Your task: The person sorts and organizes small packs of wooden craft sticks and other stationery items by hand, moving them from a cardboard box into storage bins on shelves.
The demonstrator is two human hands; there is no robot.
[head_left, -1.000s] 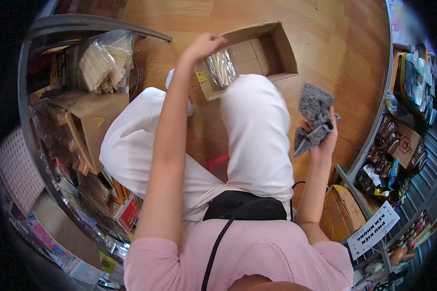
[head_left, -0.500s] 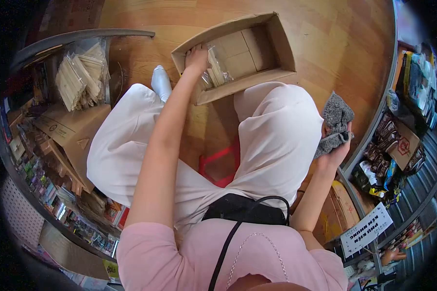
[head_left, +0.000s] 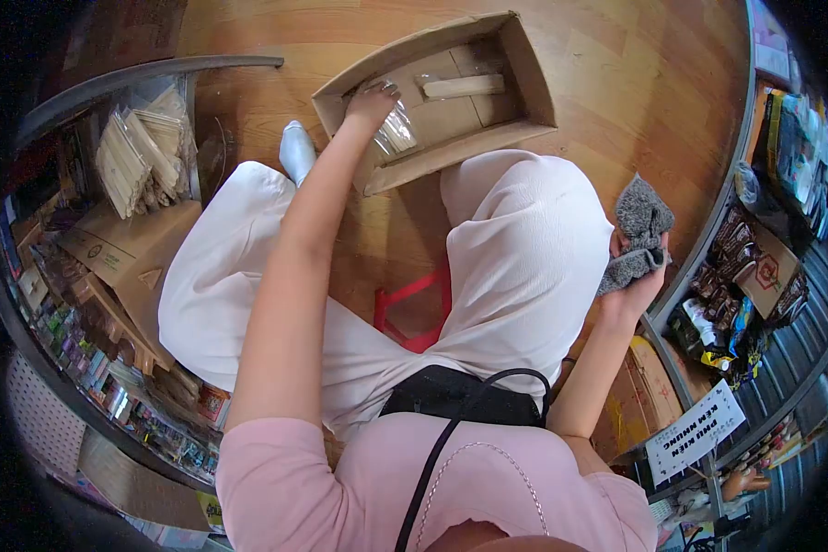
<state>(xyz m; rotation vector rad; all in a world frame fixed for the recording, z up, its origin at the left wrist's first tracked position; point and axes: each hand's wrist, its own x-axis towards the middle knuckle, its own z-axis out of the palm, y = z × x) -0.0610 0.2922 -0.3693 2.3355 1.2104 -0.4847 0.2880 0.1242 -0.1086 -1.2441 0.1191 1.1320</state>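
Note:
My left hand (head_left: 374,104) reaches into the left end of an open cardboard box (head_left: 460,164), its fingers curled on a clear plastic packet of wooden sticks (head_left: 396,134). A second packet of pale sticks (head_left: 465,86) lies flat toward the box's far right, apart from the hand. My right hand (head_left: 637,293) is beside my knee, closed around a crumpled grey knitted cloth (head_left: 642,221). Part of its fingers is hidden by the cloth.
A shelf at left holds more bagged wooden sticks (head_left: 147,161) above a brown carton (head_left: 124,253). At right, a metal rack carries dark packets (head_left: 731,253) and a white sign (head_left: 695,434). A red plastic frame (head_left: 414,308) lies between my legs on the wooden floor.
One stick packet now lies apart in the right half of the box. The packet under my left hand has tilted and the hand has shifted slightly. My right hand keeps holding the cloth.

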